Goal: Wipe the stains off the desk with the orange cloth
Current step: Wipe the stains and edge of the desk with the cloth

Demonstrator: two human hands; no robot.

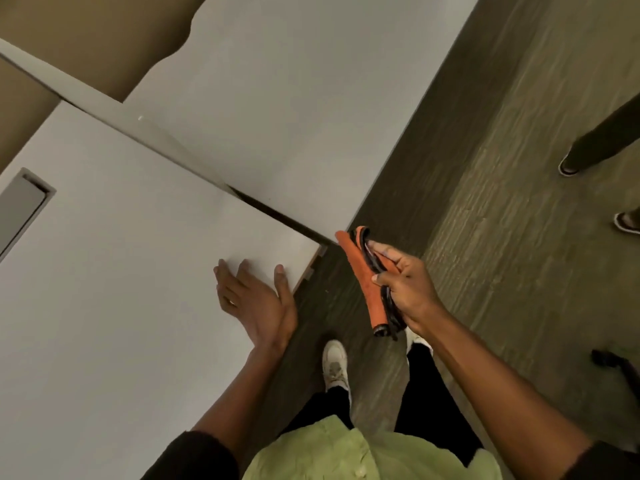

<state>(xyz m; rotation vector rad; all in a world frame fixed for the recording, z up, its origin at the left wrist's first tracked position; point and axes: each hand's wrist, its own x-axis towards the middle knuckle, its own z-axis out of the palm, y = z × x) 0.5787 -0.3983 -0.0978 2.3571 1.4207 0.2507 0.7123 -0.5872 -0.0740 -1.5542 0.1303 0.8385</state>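
My right hand (405, 285) grips the folded orange cloth (363, 278), which has a dark edge, in the air above the floor just past the corner of the white desk (114, 265). My left hand (254, 299) rests flat on the desk near that corner, fingers spread, holding nothing. No stains show on the desk surface from here.
A second white desk (294, 98) adjoins at the back across a narrow gap. A grey cable hatch (20, 209) sits at the desk's left. Another person's legs and shoes (588, 150) stand at the right on the carpet. A dark chair base (616, 362) lies lower right.
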